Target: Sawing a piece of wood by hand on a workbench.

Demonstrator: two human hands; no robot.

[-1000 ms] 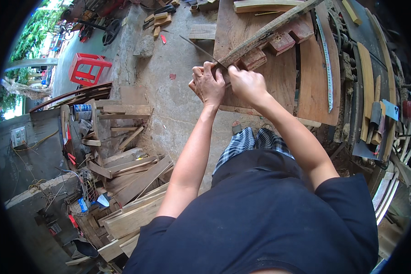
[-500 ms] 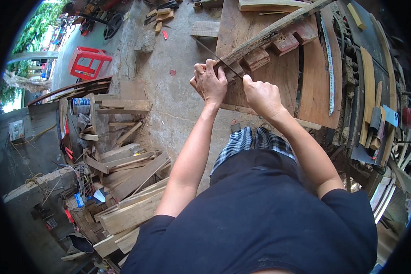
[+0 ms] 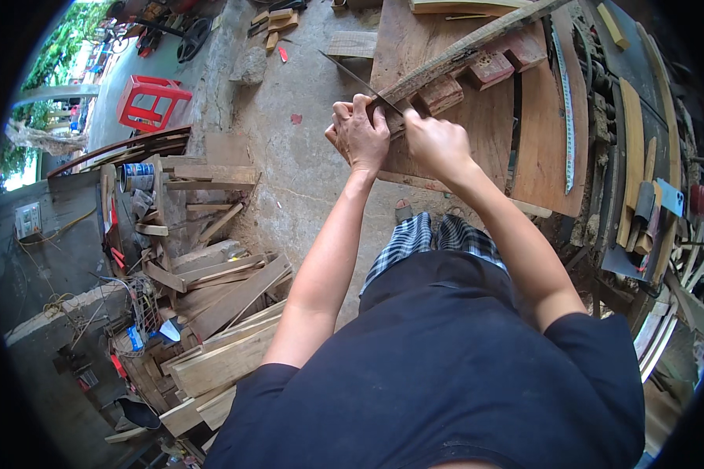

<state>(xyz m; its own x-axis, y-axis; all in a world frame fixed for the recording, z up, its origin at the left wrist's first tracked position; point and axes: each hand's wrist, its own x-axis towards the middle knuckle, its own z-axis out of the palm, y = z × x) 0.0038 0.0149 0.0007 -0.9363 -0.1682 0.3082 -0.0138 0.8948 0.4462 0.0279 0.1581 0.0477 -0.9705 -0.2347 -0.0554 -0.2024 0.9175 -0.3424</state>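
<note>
Brown, rough-faced timber cuts diagonally over the wooden bench [image 3: 481, 125]: that's your long strip [image 3: 477, 48], its near end at the bench's left edge, toward the near corner. Your right hand [image 3: 438, 142] is wrapped tight around the near end of the thin dark blade [image 3: 348, 73], any handle buried in your fist. Out goes the tip, pointing past that left edge! Your left hand [image 3: 360, 134] curls at the strip's end, just beside the blade, presumably to steady the wood; whether those fingers truly clamp it, I can't tell from above. Reddish blocks [image 3: 490, 70] sit along the strip's near side, perhaps as props. Over at the bench's right edge, a pale measuring tape [image 3: 566, 117] lies lengthwise, handy for checking lengths, its markings too small to read. Off left, a blue-and-white can [image 3: 138, 177] wears a label, illegible from here.
</note>
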